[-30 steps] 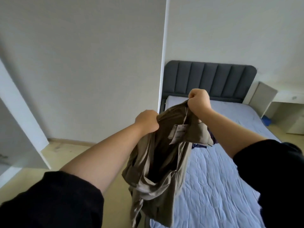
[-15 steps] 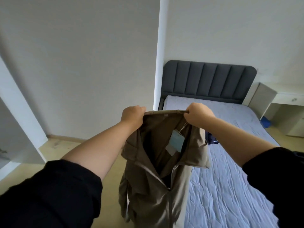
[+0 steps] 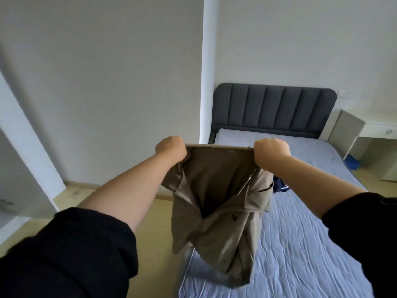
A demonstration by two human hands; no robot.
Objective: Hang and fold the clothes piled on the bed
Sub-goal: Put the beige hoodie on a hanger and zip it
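On the head camera I see my left hand [image 3: 171,148] and right hand [image 3: 271,150] each fisted round the top edge of a khaki jacket [image 3: 217,222], which is stretched straight between them. It hangs in the air over the bed's [image 3: 300,233] left edge. A dark blue garment [image 3: 280,186] lies on the mattress behind it, in front of the grey headboard [image 3: 272,108]

Arms outstretched; left hand [image 3: 170,148], right hand [image 3: 271,149] level, apart, each fisted on jacket [image 3: 217,224] top edge.
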